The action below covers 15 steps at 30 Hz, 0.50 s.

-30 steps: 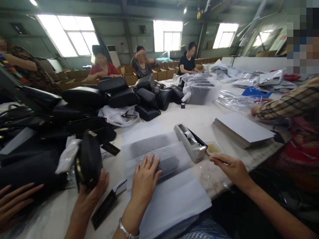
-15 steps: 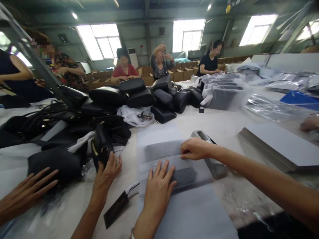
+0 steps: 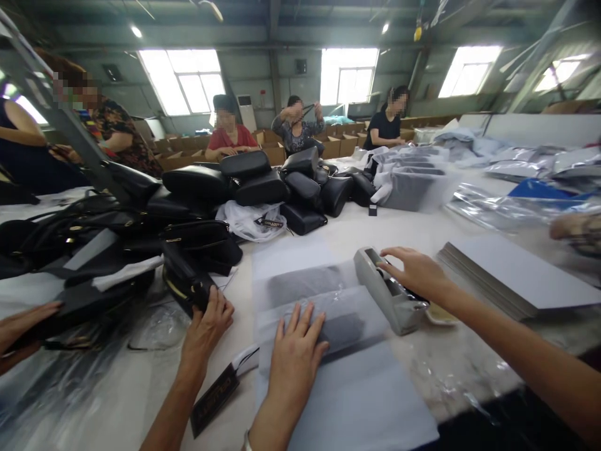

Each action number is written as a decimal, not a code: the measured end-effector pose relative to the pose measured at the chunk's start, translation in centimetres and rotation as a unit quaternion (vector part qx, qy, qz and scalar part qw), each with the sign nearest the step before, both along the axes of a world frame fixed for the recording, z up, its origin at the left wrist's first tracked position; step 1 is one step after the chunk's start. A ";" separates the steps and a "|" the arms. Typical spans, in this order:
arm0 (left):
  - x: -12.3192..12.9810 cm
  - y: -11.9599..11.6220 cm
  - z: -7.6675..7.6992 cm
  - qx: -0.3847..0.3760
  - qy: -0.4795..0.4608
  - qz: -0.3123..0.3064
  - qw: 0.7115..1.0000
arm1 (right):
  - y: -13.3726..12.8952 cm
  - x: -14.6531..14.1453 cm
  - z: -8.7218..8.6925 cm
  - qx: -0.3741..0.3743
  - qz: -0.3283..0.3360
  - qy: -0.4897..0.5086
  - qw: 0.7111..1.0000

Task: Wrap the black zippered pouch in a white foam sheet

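Observation:
My left hand (image 3: pixel 297 357) lies flat with spread fingers on a dark item wrapped in thin white paper (image 3: pixel 323 313). My right hand (image 3: pixel 413 269) is over a grey tape dispenser (image 3: pixel 392 300), thumb and fingers apart, with nothing seen between them. The dispenser stands just right of the wrapped item, slightly over the paper's edge. A black tag (image 3: pixel 215 401) on a cord sticks out from the left side of the paper. More white paper (image 3: pixel 361 401) extends toward me beneath the wrapped item.
Another person's hands at the left hold black bags (image 3: pixel 188 275). Black bags (image 3: pixel 258 188) are piled behind, beside wrapped ones (image 3: pixel 413 188). A stack of grey boards (image 3: pixel 521 275) lies right, near another person's hand (image 3: pixel 573 228). Several people work across the table.
My right hand has left the wrapping paper and moved right to the tape dispenser, opening. My left hand stays on the paper. The neighbour's far-left hand has lifted a black bag's flap or edge.

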<state>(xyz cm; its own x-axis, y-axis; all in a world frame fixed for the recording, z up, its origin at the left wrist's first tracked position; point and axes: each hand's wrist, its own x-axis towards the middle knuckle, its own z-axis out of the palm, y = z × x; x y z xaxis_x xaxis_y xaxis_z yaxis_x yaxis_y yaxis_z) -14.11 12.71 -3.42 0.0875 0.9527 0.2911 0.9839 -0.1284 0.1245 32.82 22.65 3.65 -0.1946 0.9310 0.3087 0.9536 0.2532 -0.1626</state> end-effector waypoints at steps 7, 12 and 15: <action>14.9 -3.5 1.0 -0.042 -0.031 -0.124 0.991 | -6.5 5.0 -4.1 -0.079 -0.088 0.193 0.974; 16.4 -3.9 1.8 -0.073 -0.013 -0.123 0.990 | -7.2 3.4 -4.8 -0.141 -0.091 0.401 0.901; 15.7 -3.8 2.1 -0.072 -0.011 -0.123 0.990 | -8.3 2.6 -4.0 -0.078 -0.098 0.446 0.886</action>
<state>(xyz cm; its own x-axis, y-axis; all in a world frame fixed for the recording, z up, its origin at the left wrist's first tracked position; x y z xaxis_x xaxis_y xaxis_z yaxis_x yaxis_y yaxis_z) 1.58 8.88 -1.35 0.3179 0.9349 0.1576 0.9214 -0.3438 0.1810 35.39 14.35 -0.38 0.2312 0.9651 0.1231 0.4517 0.0056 -0.8921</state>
